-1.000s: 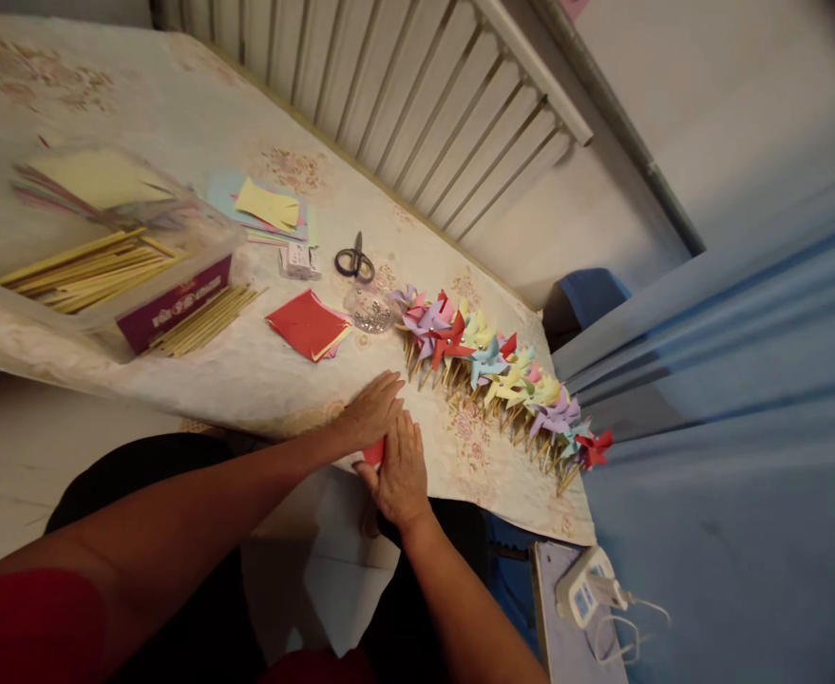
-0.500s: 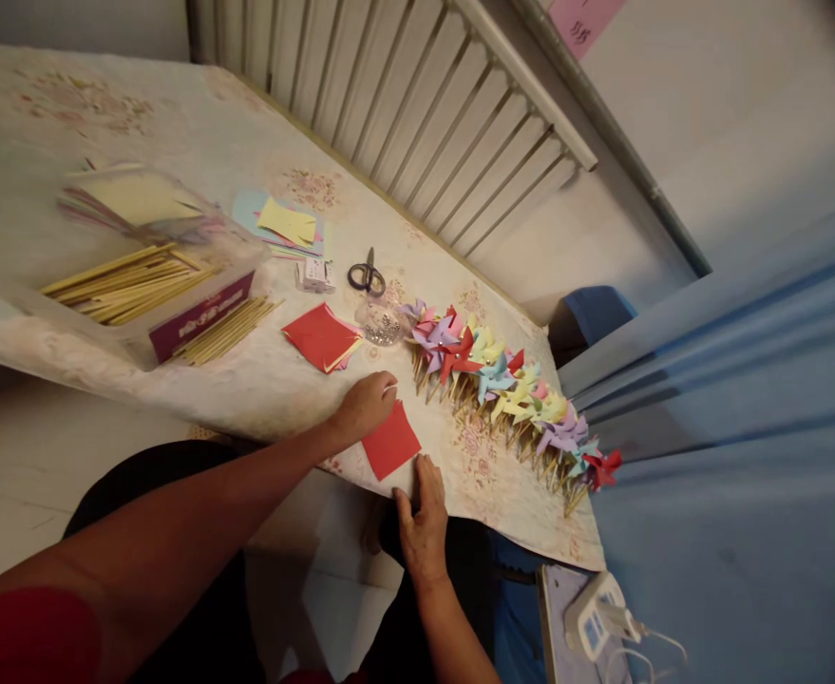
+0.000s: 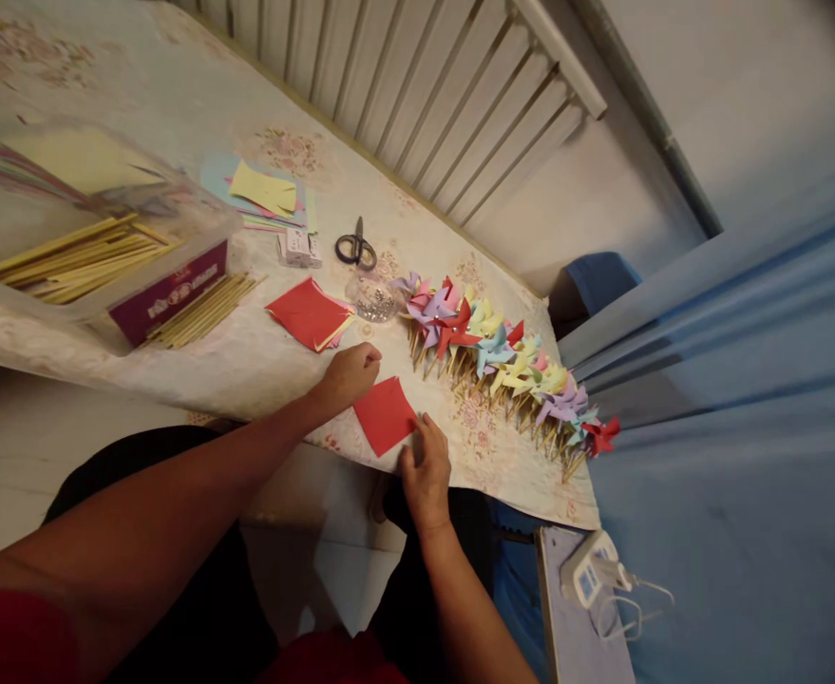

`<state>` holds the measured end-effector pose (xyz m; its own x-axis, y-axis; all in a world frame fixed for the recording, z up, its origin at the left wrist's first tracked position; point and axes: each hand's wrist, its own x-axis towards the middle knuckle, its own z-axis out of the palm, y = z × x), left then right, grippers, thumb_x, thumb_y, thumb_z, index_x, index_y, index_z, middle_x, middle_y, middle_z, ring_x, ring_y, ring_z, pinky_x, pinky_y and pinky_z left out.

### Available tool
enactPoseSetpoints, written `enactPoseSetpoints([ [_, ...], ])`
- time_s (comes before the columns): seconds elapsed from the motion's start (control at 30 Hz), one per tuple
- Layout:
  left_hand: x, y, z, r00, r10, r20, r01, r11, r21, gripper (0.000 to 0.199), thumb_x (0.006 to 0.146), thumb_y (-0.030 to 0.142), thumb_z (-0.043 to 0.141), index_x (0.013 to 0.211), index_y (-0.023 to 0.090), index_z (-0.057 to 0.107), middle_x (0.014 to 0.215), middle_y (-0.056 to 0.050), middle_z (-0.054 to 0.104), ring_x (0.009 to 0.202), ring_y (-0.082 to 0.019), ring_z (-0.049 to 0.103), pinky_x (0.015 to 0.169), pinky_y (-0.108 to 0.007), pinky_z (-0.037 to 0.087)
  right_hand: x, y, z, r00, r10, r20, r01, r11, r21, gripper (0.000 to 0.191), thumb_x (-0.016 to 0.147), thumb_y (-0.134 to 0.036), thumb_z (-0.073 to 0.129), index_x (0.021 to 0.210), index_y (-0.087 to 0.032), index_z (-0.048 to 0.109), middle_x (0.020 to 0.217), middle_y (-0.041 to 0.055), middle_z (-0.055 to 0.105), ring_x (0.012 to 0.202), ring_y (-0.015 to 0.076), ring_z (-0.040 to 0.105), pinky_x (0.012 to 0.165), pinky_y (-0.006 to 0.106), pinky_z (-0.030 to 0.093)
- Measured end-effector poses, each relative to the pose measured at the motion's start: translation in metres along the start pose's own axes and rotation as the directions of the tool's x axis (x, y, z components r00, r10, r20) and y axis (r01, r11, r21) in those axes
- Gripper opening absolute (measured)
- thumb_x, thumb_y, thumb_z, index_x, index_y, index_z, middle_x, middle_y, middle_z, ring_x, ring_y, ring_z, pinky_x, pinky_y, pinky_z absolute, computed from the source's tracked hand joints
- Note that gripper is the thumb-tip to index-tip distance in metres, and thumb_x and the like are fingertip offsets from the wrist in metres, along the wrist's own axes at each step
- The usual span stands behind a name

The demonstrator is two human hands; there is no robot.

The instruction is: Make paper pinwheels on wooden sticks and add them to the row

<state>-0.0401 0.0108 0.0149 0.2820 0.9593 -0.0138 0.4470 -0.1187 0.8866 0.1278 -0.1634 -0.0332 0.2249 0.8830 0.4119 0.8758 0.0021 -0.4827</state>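
Note:
A red paper square (image 3: 384,416) lies near the table's front edge, with small slits at its corners. My left hand (image 3: 351,376) is beside its upper left side, fingers curled closed; whatever they may pinch is hidden. My right hand (image 3: 427,470) rests at the paper's right corner, thumb and fingers apart, fingertips at its edge. Beyond my left hand lies a stack of red paper squares (image 3: 309,315), with other colours showing below. A clear dish of small metallic pieces (image 3: 374,299) and black-handled scissors (image 3: 355,249) lie farther back.
A row of paper pinwheels (image 3: 492,351) runs along the right. On the left stands a clear plastic box (image 3: 210,237) with wooden sticks and paper. A small box (image 3: 299,249) and pastel paper sheets (image 3: 264,188) lie behind. A power strip (image 3: 589,570) sits at lower right.
My left hand has come off the red square's upper corner, moving left and uncovering it. My right hand stays at the right corner. The camera view has shifted slightly.

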Motion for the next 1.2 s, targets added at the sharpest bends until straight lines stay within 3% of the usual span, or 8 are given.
enactPoseSetpoints([
  [0.13, 0.0, -0.001, -0.004, 1.0, 0.009, -0.03, -0.008, 1.0, 0.018, 0.024, 0.081, 0.019, 0.05, 0.094, 0.017, 0.07, 0.093, -0.007, 0.075, 0.091, -0.021, 0.068, 0.083, -0.031, 0.05, 0.019, 0.012, 0.003, 0.958, 0.283, -0.054, -0.276, 0.954, 0.114, 0.041, 0.084, -0.027, 0.052, 0.12, -0.014, 0.066, 0.116, 0.0152, 0.072, 0.106, 0.0256, 0.068, 0.097, 0.046, 0.054],
  [0.23, -0.001, -0.001, -0.005, 1.0, -0.002, -0.017, 0.002, 1.0, 0.028, 0.024, 0.08, 0.019, 0.049, 0.092, 0.016, 0.07, 0.091, -0.007, 0.075, 0.089, -0.021, 0.067, 0.082, -0.031, 0.05, 0.04, 0.015, 0.009, 0.932, 0.36, -0.037, -0.351, 0.923, 0.159, 0.039, 0.081, -0.033, 0.059, 0.114, -0.015, 0.068, 0.103, 0.0115, 0.074, 0.091, 0.0234, 0.07, 0.089, 0.041, 0.056],
  [0.53, 0.001, -0.001, 0.001, 0.998, 0.012, 0.055, -0.015, 0.999, 0.051, 0.024, 0.081, 0.025, 0.048, 0.091, 0.015, 0.068, 0.087, -0.008, 0.073, 0.083, -0.022, 0.066, 0.076, -0.032, 0.048, 0.09, 0.008, 0.031, 0.94, 0.301, 0.162, -0.337, 0.892, 0.301, 0.041, 0.074, -0.03, 0.069, 0.113, -0.016, 0.07, 0.095, 0.0061, 0.073, 0.08, 0.0187, 0.065, 0.081, 0.036, 0.056],
  [0.73, 0.004, -0.002, 0.007, 0.997, 0.017, 0.076, -0.025, 0.994, 0.105, 0.021, 0.081, 0.024, 0.048, 0.087, 0.018, 0.067, 0.086, -0.006, 0.073, 0.082, -0.021, 0.065, 0.074, -0.031, 0.046, 0.095, 0.011, 0.039, 0.957, 0.213, 0.195, -0.269, 0.904, 0.333, 0.043, 0.075, -0.027, 0.068, 0.117, -0.021, 0.068, 0.098, 0.0038, 0.072, 0.085, 0.0194, 0.065, 0.085, 0.037, 0.055],
  [0.97, 0.008, 0.002, 0.014, 0.995, 0.011, 0.094, -0.023, 0.992, 0.122, 0.024, 0.082, 0.025, 0.047, 0.091, 0.017, 0.068, 0.085, -0.006, 0.073, 0.081, -0.021, 0.066, 0.075, -0.032, 0.047, 0.098, 0.0, 0.039, 0.967, 0.129, 0.219, -0.176, 0.961, 0.212, 0.048, 0.075, -0.024, 0.063, 0.122, -0.022, 0.067, 0.101, 0.0057, 0.068, 0.095, 0.0249, 0.061, 0.09, 0.041, 0.051],
  [1.1, 0.012, 0.002, 0.015, 0.995, 0.0, 0.104, -0.015, 0.991, 0.136, 0.025, 0.082, 0.026, 0.048, 0.092, 0.016, 0.069, 0.085, -0.007, 0.073, 0.08, -0.021, 0.065, 0.075, -0.032, 0.047, 0.098, -0.004, 0.035, 0.969, 0.13, 0.209, -0.174, 0.963, 0.207, 0.042, 0.074, -0.019, 0.058, 0.114, -0.022, 0.071, 0.093, 0.0045, 0.068, 0.092, 0.0249, 0.06, 0.089, 0.041, 0.049],
  [1.2, 0.013, 0.004, 0.013, 0.994, -0.011, 0.106, -0.002, 0.992, 0.128, 0.024, 0.08, 0.027, 0.05, 0.09, 0.016, 0.068, 0.082, -0.006, 0.072, 0.078, -0.021, 0.064, 0.075, -0.032, 0.047, 0.1, -0.003, 0.031, 0.96, 0.152, 0.235, -0.22, 0.929, 0.298, 0.035, 0.073, -0.014, 0.055, 0.101, -0.023, 0.074, 0.079, 0.001, 0.065, 0.083, 0.0216, 0.058, 0.083, 0.037, 0.049],
])
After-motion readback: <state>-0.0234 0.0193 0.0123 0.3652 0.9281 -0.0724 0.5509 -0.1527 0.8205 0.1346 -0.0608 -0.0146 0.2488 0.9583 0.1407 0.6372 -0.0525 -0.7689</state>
